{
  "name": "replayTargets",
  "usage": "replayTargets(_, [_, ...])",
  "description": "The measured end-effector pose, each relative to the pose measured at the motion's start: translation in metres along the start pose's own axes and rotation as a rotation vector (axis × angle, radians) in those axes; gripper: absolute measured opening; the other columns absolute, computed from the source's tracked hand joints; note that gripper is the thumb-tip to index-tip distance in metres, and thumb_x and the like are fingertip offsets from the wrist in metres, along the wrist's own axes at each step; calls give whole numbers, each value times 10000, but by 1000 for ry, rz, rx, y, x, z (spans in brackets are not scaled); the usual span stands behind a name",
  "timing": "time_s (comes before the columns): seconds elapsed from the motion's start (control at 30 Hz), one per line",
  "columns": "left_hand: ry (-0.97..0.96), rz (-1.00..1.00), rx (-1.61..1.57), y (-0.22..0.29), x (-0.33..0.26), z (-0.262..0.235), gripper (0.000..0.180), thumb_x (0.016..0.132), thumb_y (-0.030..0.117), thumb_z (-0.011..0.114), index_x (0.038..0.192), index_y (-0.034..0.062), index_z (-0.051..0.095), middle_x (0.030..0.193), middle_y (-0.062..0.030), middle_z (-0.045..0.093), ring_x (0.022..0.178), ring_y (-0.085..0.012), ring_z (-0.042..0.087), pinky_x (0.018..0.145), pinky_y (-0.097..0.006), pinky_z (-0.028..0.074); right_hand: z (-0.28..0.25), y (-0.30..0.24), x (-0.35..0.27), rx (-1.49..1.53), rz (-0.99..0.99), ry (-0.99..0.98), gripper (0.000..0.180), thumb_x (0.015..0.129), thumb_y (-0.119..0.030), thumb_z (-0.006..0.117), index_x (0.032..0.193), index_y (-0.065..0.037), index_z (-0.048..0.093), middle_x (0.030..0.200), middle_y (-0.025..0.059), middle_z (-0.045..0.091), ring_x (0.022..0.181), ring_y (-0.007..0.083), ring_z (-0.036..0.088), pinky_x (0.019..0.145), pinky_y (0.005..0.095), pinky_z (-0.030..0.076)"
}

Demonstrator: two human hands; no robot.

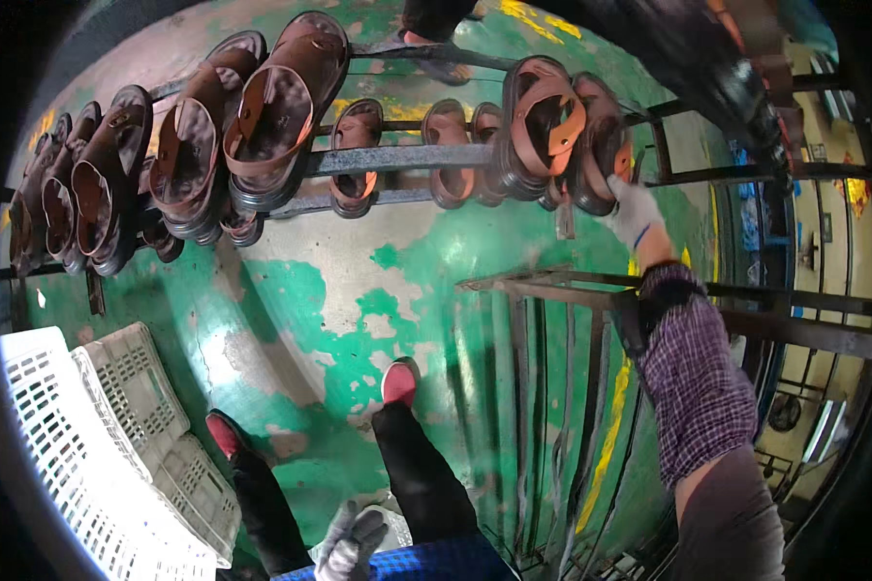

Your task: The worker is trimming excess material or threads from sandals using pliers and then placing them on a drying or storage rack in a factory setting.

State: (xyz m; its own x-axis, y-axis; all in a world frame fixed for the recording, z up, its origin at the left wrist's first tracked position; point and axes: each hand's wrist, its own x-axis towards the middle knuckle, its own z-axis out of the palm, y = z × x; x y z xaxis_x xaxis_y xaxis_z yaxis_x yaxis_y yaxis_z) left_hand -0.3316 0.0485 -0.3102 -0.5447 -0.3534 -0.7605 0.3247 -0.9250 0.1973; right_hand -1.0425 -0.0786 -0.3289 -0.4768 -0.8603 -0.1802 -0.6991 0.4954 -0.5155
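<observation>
My right hand [633,209], in a white glove with a plaid sleeve behind it, reaches up to the right end of a metal rack [397,158]. Its fingers grip the sole edge of the outermost brown sandal [601,145] hanging there. Several more brown sandals hang along the rack bars, with the biggest ones [281,107] at the left. My left hand [351,540], in a grey glove, hangs low by my thigh with fingers spread and nothing in it. My red shoes [400,380] stand on the floor below the rack.
White plastic crates [116,436] are stacked at the lower left. A low metal frame with bars [552,290] stands at my right. The floor [358,281] is worn green paint with a yellow line. Another person's foot [436,53] shows beyond the rack.
</observation>
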Motion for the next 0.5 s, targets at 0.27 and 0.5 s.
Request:
replayTargets(0.27, [276,167,19,37,-76,-3,861,878,458,629,1487,20,206,1396,-231,438,1285,-322,441,1102,-448,311,161,-174,-82,407,108,442,480,928,-161,537,1357,37,447,1332,168,536,1204,241,517,1019,338,384])
replayTargets(0.5, [841,448,483,147,-264,4,504,920,198,623,1361,3,477,1235,-135,610,967,-163,616,853,-269,481,233,-476,-291,363,-211,-351,422,890,-57,545,1294,39,477,1222,159,574,1105,261,587,962,347,442])
